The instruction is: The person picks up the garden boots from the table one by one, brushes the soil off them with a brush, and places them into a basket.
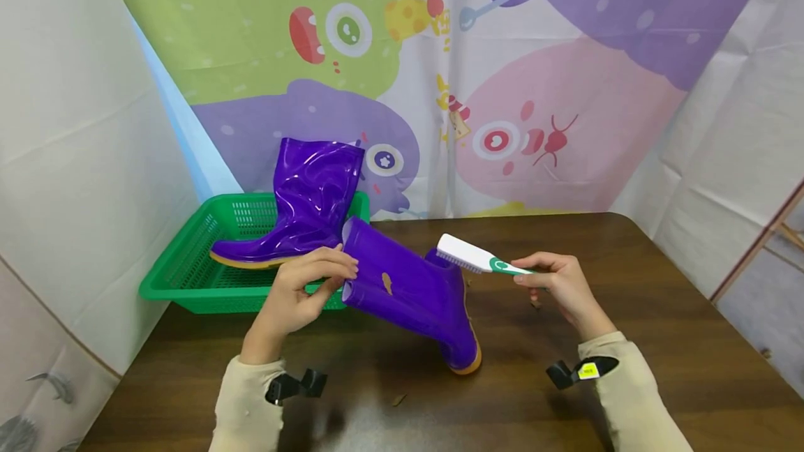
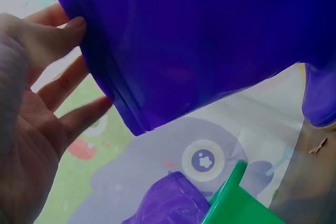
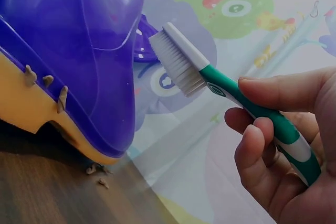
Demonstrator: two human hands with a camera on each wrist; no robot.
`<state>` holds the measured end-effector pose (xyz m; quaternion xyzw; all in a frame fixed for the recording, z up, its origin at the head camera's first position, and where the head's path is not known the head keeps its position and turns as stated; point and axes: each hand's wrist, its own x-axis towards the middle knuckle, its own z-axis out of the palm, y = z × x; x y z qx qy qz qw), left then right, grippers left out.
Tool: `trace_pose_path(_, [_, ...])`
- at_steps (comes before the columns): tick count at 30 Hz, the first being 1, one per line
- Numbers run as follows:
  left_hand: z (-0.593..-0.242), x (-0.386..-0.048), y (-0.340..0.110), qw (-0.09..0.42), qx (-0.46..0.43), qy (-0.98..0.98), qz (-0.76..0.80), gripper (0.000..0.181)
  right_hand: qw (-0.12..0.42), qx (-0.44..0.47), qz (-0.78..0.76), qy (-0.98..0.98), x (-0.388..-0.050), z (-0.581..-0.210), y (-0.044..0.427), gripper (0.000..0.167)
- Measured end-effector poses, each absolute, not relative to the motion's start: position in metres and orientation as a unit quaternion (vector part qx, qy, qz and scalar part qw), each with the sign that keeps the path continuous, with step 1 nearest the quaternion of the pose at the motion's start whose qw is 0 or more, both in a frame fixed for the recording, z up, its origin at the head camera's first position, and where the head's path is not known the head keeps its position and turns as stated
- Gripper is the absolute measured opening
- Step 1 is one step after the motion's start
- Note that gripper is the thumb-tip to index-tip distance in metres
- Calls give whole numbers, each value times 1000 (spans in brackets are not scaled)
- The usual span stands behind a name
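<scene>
Purple boot [image 1: 417, 291] tilted, shaft running right from my left hand [image 1: 308, 291], thumb and fingers pinching the top rim. Brush [image 1: 465, 254] handle gripped between thumb and curled fingers of my right hand [image 1: 559, 288]; bristles just clear of the boot. Brown bits [image 3: 62, 99] on the sole edge, left of right grip. Green basket [image 1: 213, 295] just beyond left grip, second boot [image 1: 317, 183] in it. Table [image 1: 502, 389] below both hands.
</scene>
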<state>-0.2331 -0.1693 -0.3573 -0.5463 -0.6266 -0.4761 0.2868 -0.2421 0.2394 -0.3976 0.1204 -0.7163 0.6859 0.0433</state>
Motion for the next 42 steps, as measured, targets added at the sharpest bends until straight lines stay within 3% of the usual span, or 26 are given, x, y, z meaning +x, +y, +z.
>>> trace_pose_path(6, [-358,-232,-167,275,-569,-606,-484,9,43,128,681,-719,-240,-394,236,18])
trace_pose_path(12, [-361,-235,-169,261,-576,-599,-491,33,31,128,687,-714,-237,-392,230,19])
trace_pose_path(19, [-363,-240,-182,252,-584,-571,-520,34,33,156,686,-710,-236,-397,220,19])
trace_pose_path(31, [-366,-245,-220,187,-581,-531,-587,12,57,191,685,-700,-228,-406,210,17])
trace_pose_path(38, [-368,-245,-231,162,-573,-540,-595,28,64,224,681,-694,-218,-419,204,19])
trace_pose_path(42, [-370,-244,-237,153,-564,-544,-602,28,66,240,678,-692,-211,-427,203,22])
